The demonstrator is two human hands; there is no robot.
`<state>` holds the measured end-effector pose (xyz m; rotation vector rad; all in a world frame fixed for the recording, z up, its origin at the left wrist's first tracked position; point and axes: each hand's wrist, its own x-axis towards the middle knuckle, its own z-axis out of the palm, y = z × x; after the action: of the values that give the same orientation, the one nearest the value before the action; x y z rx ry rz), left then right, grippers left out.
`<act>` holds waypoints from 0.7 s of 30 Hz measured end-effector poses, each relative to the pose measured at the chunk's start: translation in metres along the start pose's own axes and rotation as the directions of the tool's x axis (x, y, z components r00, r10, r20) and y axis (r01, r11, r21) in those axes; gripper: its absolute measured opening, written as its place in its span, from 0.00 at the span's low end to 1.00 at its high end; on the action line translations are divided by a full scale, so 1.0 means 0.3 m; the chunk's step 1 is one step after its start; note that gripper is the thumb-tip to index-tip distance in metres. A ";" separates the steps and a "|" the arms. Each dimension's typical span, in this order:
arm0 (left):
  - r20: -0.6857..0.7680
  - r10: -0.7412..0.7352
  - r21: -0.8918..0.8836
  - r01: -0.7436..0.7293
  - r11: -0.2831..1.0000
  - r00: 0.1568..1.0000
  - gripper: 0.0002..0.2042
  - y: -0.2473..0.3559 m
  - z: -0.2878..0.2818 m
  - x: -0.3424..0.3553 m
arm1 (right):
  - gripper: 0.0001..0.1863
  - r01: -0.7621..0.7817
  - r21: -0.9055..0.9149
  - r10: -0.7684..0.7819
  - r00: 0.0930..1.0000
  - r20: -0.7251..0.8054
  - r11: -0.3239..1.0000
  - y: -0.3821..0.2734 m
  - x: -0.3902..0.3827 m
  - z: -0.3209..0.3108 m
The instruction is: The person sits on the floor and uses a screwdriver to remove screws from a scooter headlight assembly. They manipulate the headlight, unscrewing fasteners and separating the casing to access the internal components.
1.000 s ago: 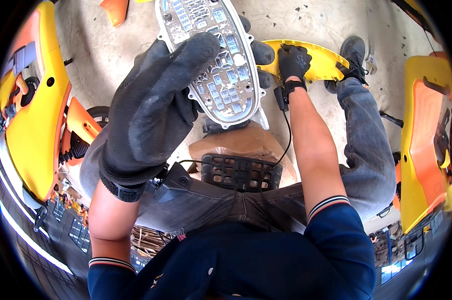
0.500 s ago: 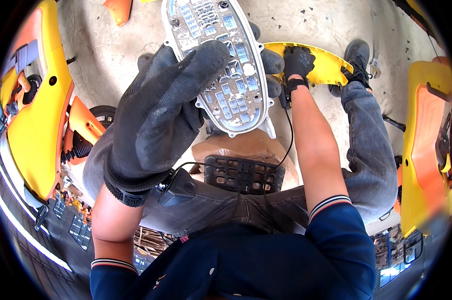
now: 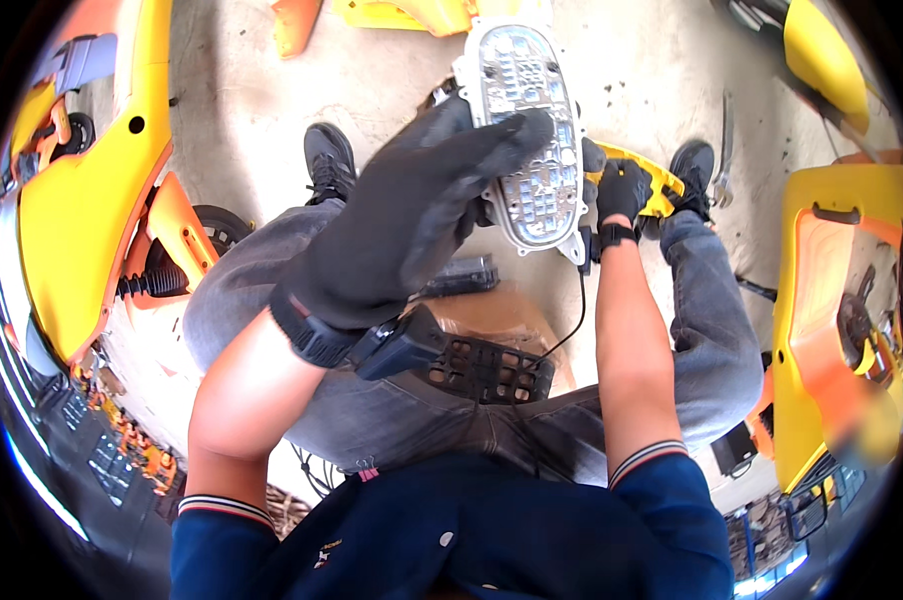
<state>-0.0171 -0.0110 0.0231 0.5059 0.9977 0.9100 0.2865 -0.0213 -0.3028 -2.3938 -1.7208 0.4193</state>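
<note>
My left hand (image 3: 392, 210), in a black glove, grips an oval instrument cluster (image 3: 540, 195) held up in front of me. The cluster has a pale rim with small lugs and a silvery face patterned with cells; my thumb lies across that face and the other fingers go behind it. Lower and to the right, my black-gloved right hand (image 3: 624, 190) is closed on a curved yellow panel (image 3: 664, 178) near the floor by my right shoe. Part of this panel is hidden behind the cluster and the hand.
Yellow-and-orange scooter bodies stand at left (image 3: 102, 200) and right (image 3: 807, 260). A wrench (image 3: 724, 150) lies on the floor beyond my right shoe. Between my legs are a brown cardboard box (image 3: 522, 315) and a black plastic grid (image 3: 492, 370). More orange pieces (image 3: 297, 25) lie at the far side.
The cluster in my left hand has moved right and farther from me, and now stands more upright in view. My right hand stays on the yellow panel. The view has shifted.
</note>
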 end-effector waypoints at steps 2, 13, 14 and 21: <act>0.046 0.059 0.033 -0.061 0.998 0.997 0.22 -0.008 -0.012 0.007 | 0.13 -0.052 0.089 0.046 0.996 0.074 0.995 -0.016 0.018 -0.069; 0.221 0.123 -0.148 -0.091 0.985 0.967 0.19 0.021 0.007 0.015 | 0.08 0.064 0.659 -0.306 0.916 0.258 0.749 -0.568 -0.060 -0.925; 0.219 0.107 -0.118 -0.083 0.990 0.970 0.19 0.029 0.008 0.012 | 0.08 0.102 0.677 -0.351 0.905 0.242 0.729 -0.599 -0.095 -0.984; 0.229 0.159 -0.039 -0.155 0.987 0.960 0.20 -0.007 0.005 0.055 | 0.10 -0.017 0.828 -0.362 0.894 0.264 0.560 -0.672 -0.242 -1.043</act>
<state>-0.0111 0.0019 0.0142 0.6654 0.7430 0.9768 0.1834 -0.0152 0.0622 -1.4722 -1.3790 1.4164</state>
